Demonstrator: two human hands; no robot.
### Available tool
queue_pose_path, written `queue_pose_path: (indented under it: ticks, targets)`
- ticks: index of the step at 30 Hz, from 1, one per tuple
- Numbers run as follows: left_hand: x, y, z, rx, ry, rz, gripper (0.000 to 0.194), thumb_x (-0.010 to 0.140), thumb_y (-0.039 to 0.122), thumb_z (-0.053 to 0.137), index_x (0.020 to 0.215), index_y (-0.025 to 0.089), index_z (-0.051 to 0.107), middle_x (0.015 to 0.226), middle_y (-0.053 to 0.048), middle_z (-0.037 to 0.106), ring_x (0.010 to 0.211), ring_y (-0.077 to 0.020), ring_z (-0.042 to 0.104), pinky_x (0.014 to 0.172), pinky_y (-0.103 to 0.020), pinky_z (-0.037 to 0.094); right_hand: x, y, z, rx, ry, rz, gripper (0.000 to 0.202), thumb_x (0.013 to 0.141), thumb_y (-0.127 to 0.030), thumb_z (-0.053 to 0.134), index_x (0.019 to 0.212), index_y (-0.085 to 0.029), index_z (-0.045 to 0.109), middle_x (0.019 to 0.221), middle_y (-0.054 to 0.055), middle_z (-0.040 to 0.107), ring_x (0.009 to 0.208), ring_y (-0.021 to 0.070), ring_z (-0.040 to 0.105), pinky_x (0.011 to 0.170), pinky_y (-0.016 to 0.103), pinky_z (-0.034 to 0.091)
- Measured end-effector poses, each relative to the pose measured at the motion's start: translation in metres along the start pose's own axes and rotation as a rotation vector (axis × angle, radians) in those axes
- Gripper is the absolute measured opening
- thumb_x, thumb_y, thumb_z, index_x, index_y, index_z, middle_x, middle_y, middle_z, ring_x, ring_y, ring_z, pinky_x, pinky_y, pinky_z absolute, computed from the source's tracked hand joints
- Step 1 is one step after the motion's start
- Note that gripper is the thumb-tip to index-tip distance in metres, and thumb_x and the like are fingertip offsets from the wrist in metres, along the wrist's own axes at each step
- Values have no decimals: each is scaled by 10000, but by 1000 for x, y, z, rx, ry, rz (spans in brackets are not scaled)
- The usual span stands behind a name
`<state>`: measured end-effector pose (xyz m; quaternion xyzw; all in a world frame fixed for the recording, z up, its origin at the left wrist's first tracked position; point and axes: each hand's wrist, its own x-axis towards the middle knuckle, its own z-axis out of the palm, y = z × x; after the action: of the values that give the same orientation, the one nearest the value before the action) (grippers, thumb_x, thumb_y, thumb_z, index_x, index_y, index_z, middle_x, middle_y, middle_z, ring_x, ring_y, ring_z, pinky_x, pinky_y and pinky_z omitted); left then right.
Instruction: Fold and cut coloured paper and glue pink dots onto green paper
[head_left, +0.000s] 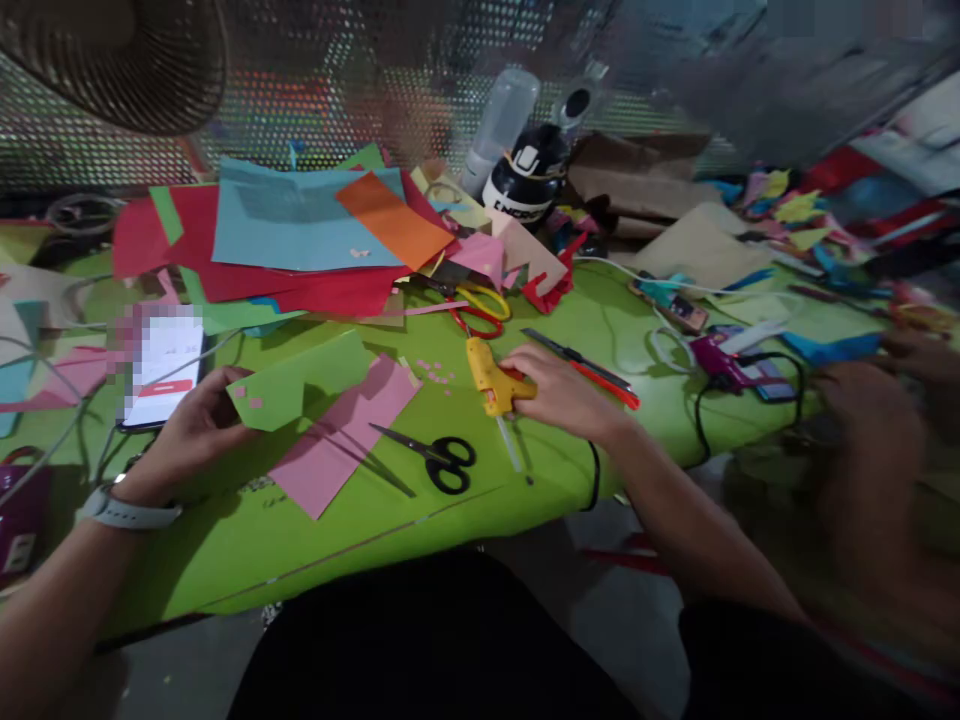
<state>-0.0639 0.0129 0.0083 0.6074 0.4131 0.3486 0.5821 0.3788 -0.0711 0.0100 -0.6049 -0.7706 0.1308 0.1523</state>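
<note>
My left hand [199,430] holds a piece of green paper [315,375] by its left end, fingers closed on the edge. Small pink bits stick to that paper near my fingers. My right hand [559,390] is wrapped round a yellow glue gun [487,375], whose clear glue stick [510,445] pokes out toward me. Between my hands a strip of pink paper [349,435] lies on the green table [465,525]. Black-handled scissors [442,463] rest beside it, blades pointing left. A red utility knife [600,380] lies just beyond my right wrist.
Stacked coloured paper [277,220] covers the back left. A phone [165,370] stands near my left hand. Bottles [502,120] and a black tub [529,175] stand at the back. Red and yellow scissors [484,305] lie mid-table. Another person's arm [870,450] is at the right.
</note>
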Motion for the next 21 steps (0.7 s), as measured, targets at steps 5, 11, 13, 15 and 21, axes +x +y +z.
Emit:
queue_pose_path:
  ticks: [5, 11, 13, 15, 21]
  targets:
    - [3, 0, -2, -31, 61, -67, 524, 606, 211, 910, 1021, 244, 593, 836, 66, 743, 720, -159, 737, 602, -192, 595, 24, 48, -9, -91, -24, 54, 385, 783, -191, 635, 1166, -196, 680, 1231, 119, 645, 1070, 299, 657, 941, 454, 542]
    - [5, -3, -7, -73, 47, -17, 449, 683, 162, 864, 1023, 218, 576, 878, 79, 744, 785, -147, 760, 677, -181, 618, 24, 28, -18, -212, 60, 13, 443, 854, -206, 641, 1297, -176, 644, 1323, 156, 625, 1171, 341, 618, 1014, 518, 503]
    - [6, -3, -7, -91, 36, -5, 459, 662, 142, 869, 1010, 237, 585, 863, 73, 748, 776, -164, 767, 656, -197, 626, 14, 0, -14, -223, 142, -55, 307, 944, -225, 558, 1220, -158, 673, 1218, 160, 672, 1124, 313, 636, 976, 487, 520]
    - [7, -4, -6, -113, 13, 16, 481, 626, 124, 885, 988, 258, 597, 867, 57, 760, 764, -184, 768, 622, -217, 628, 6, -32, -5, -139, 107, -181, 253, 1001, -282, 518, 1144, -161, 688, 1123, 137, 706, 1056, 269, 661, 923, 430, 542]
    - [7, -2, -2, -133, 11, 62, 489, 610, 93, 887, 970, 225, 583, 874, 63, 751, 774, -141, 744, 663, -194, 608, -4, -115, 40, -32, -124, -361, 553, 933, -659, 542, 899, -126, 681, 864, 119, 701, 758, 212, 646, 642, 339, 520]
